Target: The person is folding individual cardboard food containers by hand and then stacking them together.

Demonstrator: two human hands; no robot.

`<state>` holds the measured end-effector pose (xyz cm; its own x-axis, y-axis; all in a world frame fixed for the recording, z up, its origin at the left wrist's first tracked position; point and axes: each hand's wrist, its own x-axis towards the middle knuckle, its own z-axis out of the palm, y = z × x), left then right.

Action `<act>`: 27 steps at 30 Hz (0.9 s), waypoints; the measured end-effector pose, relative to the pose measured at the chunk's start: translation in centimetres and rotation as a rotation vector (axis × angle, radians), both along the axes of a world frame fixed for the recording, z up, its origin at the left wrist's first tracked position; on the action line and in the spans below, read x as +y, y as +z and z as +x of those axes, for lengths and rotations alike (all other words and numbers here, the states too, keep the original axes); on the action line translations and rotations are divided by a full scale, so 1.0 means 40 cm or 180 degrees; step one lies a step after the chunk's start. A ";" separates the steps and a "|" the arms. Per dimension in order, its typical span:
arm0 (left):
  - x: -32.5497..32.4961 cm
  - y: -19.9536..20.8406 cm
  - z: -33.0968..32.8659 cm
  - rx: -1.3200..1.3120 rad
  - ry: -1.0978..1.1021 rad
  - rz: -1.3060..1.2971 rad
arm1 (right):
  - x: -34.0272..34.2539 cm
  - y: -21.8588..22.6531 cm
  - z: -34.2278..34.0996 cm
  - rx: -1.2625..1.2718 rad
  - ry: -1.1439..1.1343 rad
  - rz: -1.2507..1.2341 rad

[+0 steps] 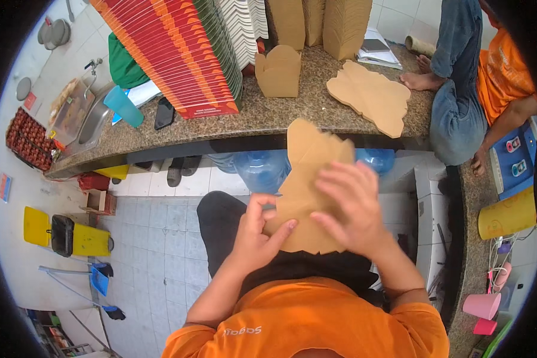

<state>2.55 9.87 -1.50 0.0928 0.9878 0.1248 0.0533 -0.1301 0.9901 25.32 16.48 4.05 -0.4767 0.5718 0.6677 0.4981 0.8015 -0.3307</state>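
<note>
Above my lap, in front of the counter, is a flat brown cardboard box blank (304, 197) with a cut, notched outline. My left hand (255, 235) grips its lower left edge, thumb on the face and fingers bent behind. Over the blank's right side lies my right hand (358, 209), fingers apart and blurred by motion, thumb stretched toward the middle. On the granite counter (221, 126) ahead stand a folded brown box (278, 73) and, to its right, a pile of flat brown blanks (373, 98).
Tall stacks of red-and-orange cartons (182, 59) and brown boxes (347, 27) rise from the counter. A phone (164, 113) and teal cup (124, 107) lie left. Blue water jugs (259, 170) stand underneath. At right sits another person (459, 89), bare feet on the counter.
</note>
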 end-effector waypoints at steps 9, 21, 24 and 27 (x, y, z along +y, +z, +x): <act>-0.032 -0.042 0.006 -0.0254 0.0669 0.0395 | -0.019 -0.165 -0.068 0.1030 0.0567 -0.1078; 0.024 0.010 -0.061 -0.1392 -0.0032 -0.0953 | -0.025 -0.126 -0.108 0.1606 0.0596 -0.1061; 0.034 0.047 -0.064 -0.1072 -0.0388 -0.1013 | -0.009 -0.126 -0.068 0.1091 0.1154 -0.0860; 0.044 0.073 -0.044 -0.0712 -0.0456 -0.1154 | -0.014 -0.141 -0.042 0.1036 0.1497 -0.0605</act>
